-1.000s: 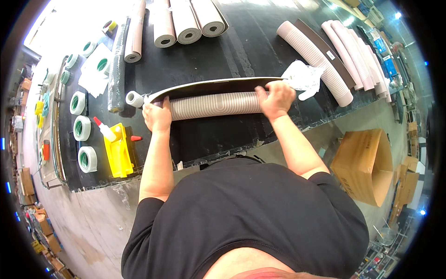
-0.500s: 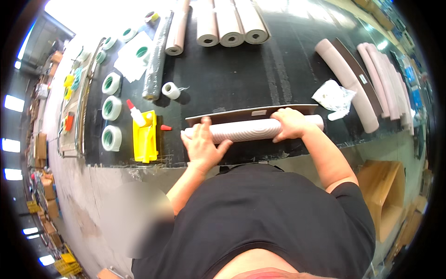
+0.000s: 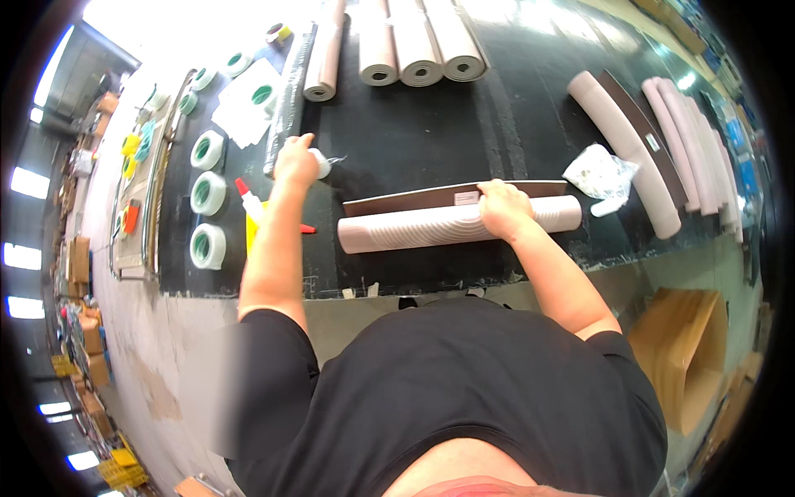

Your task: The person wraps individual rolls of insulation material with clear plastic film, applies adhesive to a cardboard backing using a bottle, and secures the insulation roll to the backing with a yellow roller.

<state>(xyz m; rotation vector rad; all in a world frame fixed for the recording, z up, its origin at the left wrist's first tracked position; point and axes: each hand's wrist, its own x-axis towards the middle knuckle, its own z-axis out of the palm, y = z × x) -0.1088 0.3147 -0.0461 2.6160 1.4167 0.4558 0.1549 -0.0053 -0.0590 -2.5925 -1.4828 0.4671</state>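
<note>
We see three pale rolls (image 3: 416, 51) at the black tabletop's (image 3: 464, 132) far edge, green-cored tape rolls (image 3: 206, 195) left, a crumpled wrapper (image 3: 602, 172) right.

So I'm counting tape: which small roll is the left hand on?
The left hand covers the small white roll lying alone on the black mat; the green-cored rolls sit untouched farther left.

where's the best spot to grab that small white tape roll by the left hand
Grip the small white tape roll across its round outer face, fingers on opposite sides, coming from above and the near side. It lies on the black table right by the left hand, which partly covers it, with the dark wrapped roll close on its far left, so that side looks crowded.
</note>
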